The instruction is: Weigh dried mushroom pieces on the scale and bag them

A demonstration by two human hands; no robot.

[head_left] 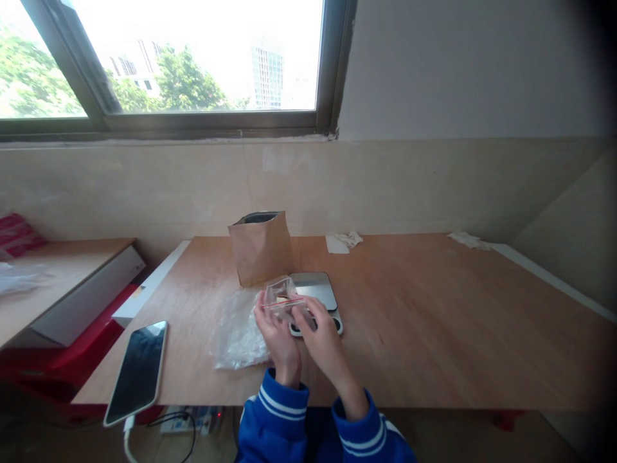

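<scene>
Blue striped cuffs at the near edge. Smartphone (137, 371) lies flat and glossy black at the table's (434, 321) near-left corner, long axis running away from the viewer.

Left hand (278, 335) and right hand (324, 339) are close together, fingers closed on a small clear zip bag (284, 297). It is held just above the table and crinkled. Its red seal strip runs roughly left to right, rising slightly to the right (which way the mouth opens: cannot tell).

Left of the hands lies a heap of thin clear plastic bags (238, 334). Just beyond the hands sits a flat kitchen scale (318, 287) with a grey metallic plate.

Behind it stands an upright brown paper bag (263, 247), matte, top open. Crumpled white tissue (345, 241) lies by the wall.
</scene>
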